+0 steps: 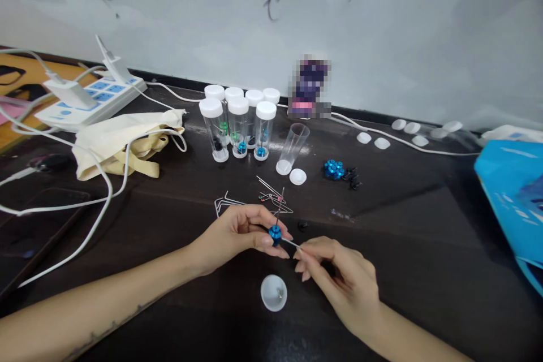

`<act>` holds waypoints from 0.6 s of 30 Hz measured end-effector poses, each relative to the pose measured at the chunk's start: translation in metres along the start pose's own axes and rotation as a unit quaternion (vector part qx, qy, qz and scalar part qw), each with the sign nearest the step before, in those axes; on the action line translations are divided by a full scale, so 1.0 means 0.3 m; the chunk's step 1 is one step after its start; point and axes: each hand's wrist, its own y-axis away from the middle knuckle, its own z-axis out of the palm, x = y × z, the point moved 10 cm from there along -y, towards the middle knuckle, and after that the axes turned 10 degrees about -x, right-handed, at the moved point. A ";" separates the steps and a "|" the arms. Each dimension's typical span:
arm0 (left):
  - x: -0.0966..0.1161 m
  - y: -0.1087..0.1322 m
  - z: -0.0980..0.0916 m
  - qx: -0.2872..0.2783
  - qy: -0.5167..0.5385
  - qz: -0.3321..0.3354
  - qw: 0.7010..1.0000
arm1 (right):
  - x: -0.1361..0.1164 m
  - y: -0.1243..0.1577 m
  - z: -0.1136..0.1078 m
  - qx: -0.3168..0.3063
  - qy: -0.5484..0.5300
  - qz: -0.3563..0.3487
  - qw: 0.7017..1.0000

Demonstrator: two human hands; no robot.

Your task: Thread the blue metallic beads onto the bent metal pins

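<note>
Between the thumb and fingers of my left hand (241, 233) is a small blue metal knob (275, 233) with a thin dark rod (280, 201) rising from it. My right hand (341, 274) pinches a thin metal hex key (291, 242), its far end against the knob's right side. Below them stands a small white cup (274, 293) with tiny metal bits inside. Bent hex keys (227, 202) and thin wire pieces with coloured ends (271, 198) lie just beyond my left hand. A small black piece (302, 225) rests above my right fingers.
Several capped clear tubes (240, 130) stand at the back, beside an uncapped tube (292, 150) and a white cap (297, 176). Blue knobs (334, 169) and black pieces (353, 177) lie right of these. A cloth bag (127, 141), cables and a power strip (91, 102) occupy the left.
</note>
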 end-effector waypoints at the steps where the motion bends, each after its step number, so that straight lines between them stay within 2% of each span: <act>1: -0.001 0.000 -0.001 -0.003 0.003 0.000 1.000 | -0.001 -0.001 -0.001 0.001 0.001 -0.001 1.000; 10: 0.005 -0.006 -0.003 0.003 0.029 0.013 1.000 | -0.005 0.000 -0.003 0.004 -0.001 0.000 1.000; 18: -0.015 -0.004 -0.002 0.006 0.011 -0.017 1.000 | -0.007 -0.003 -0.002 0.002 0.006 0.000 1.000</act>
